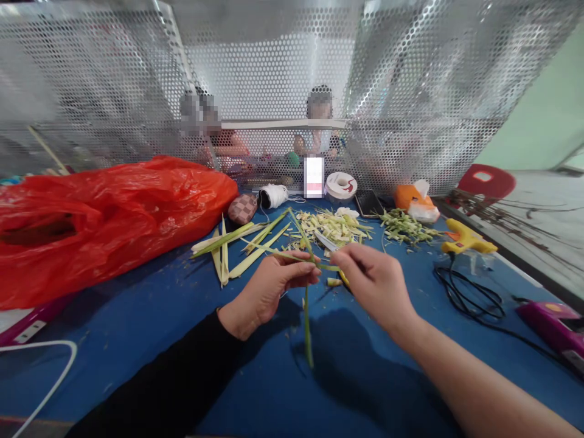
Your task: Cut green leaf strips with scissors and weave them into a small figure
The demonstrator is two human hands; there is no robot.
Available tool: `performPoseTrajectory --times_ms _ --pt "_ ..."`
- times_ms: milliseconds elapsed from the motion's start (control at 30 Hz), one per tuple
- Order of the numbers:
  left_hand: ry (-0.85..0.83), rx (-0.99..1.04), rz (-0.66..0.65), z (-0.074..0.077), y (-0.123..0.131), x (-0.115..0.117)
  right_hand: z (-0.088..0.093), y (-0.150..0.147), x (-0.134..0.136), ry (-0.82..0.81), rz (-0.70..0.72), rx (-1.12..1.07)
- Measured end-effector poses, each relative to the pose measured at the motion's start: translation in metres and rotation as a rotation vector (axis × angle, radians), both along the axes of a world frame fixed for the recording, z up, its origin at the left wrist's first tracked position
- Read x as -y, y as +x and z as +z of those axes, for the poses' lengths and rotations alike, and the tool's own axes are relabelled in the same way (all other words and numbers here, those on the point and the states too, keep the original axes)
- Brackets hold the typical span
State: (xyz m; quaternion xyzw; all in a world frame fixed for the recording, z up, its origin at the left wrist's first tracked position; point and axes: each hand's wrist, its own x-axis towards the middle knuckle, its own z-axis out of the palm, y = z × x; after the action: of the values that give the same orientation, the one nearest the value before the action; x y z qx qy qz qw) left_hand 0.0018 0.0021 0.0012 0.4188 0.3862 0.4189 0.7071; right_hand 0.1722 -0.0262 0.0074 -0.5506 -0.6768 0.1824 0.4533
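Left hand (262, 292) fingers pinch thin, crossing green leaf strips (308, 331), right hand (381, 283) fingers grip one end, curly shredded trimmings (342, 229) heaped on smooth blue table (137, 316).

Leaf strip (307, 310), narrow, green: held roughly upright at frame centre, lower end hanging toward bottom centre. Crosswise strip (328, 267), also green and narrow: held nearly level across it; crossing partly hidden.

Looks like a craft workshop. Has a flat blue table (150, 310), pale-green leaf trimmings (337, 227) and a yellow plastic glue gun (466, 238).
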Motion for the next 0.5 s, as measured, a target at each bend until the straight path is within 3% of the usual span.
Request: performPoseTrajectory --times_ms 33,133,233,500 --pt "-0.010 -0.026 -0.049 0.000 0.000 0.001 0.001 0.003 -0.005 -0.046 -0.017 -0.072" --pt "-0.025 -0.082 -0.180 -0.001 0.001 0.004 0.000 0.006 -0.015 -0.297 0.186 -0.331" --pt "-0.019 -0.122 -0.210 -0.004 0.004 0.006 -0.002 0.001 -0.016 -0.407 0.295 -0.560" --pt "0.059 -0.230 -0.184 -0.007 0.010 0.009 -0.018 -0.006 -0.016 -0.326 0.116 -0.577"
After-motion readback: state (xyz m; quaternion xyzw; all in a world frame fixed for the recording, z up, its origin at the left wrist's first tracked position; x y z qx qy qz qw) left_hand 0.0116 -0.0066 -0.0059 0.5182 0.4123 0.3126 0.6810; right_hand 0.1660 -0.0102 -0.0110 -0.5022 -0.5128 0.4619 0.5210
